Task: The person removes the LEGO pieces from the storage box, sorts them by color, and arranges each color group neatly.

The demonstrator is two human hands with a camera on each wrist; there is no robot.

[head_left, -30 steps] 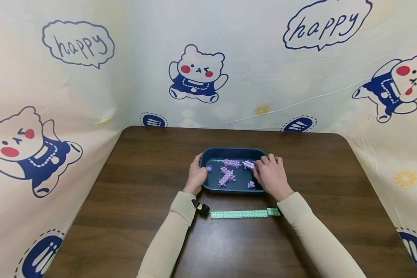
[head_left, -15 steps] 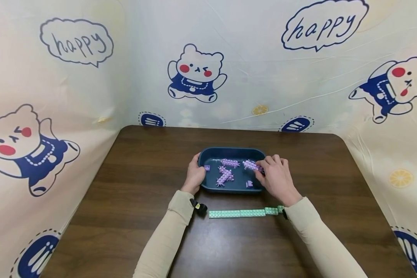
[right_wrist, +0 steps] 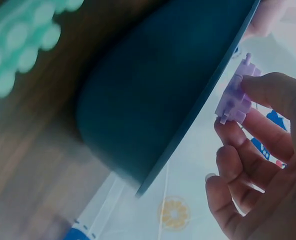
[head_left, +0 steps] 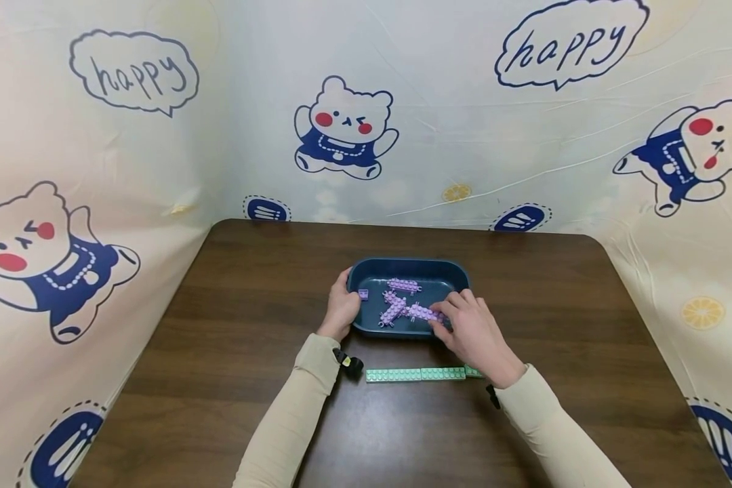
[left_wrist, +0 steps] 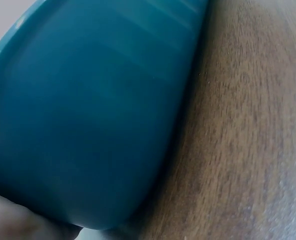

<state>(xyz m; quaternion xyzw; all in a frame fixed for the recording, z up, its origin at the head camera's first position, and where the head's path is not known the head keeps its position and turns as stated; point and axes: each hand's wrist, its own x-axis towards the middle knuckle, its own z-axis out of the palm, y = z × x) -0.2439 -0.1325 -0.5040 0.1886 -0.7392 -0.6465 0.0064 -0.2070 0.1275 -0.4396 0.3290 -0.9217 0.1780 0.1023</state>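
A dark blue tray (head_left: 405, 260) stands on the table. My left hand (head_left: 341, 308) grips its left end, with the thumb over the rim; the tray's outer wall (left_wrist: 98, 100) fills much of the left wrist view. Over the tray's front right part, my right hand (head_left: 478, 332) pinches a light purple studded block (head_left: 423, 312) between thumb and fingers. The right wrist view has this purple block (right_wrist: 234, 97) above the tray's rim. Inside the tray lie another long purple block (head_left: 404, 285), an angled purple piece (head_left: 393, 308) and a small purple block (head_left: 363, 294) by my left thumb.
A row of mint green studded blocks (head_left: 415, 375) lies in front of the tray, its right end partly covered by my right wrist. The brown wooden table (head_left: 268, 291) extends around the tray. A printed cloth (head_left: 439, 135) hangs behind and at both sides.
My right hand has moved from the tray's right end toward its front, bringing the purple block along. A small purple block there is now hidden. My left hand keeps its place.
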